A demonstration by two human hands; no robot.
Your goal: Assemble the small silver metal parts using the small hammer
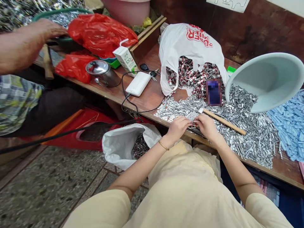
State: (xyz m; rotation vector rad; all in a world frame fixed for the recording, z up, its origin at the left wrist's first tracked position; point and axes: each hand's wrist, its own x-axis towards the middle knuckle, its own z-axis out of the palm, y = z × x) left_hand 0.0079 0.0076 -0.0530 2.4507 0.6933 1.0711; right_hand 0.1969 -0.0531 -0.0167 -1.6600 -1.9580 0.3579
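Observation:
My left hand (178,128) and my right hand (207,126) meet at the table's front edge, fingers closed on a small red and silver piece (194,124) between them. Its details are too small to make out. Around them lies a spread of small silver metal parts (237,129). Just beyond my right hand rests a hammer-like tool (225,121) with a wooden handle. Behind, a white plastic bag (190,41) holds many red and silver pieces (187,72). A phone-like, blurred-out object (214,92) lies in front of the bag.
A tilted grey-green basin (268,79) and blue pieces (289,126) are right. Left are a power bank (138,83) with cable, drink carton (125,60), metal cup (103,73), red bags (102,34) and another person's arm (26,44). A white sack (118,145) stands below the table edge.

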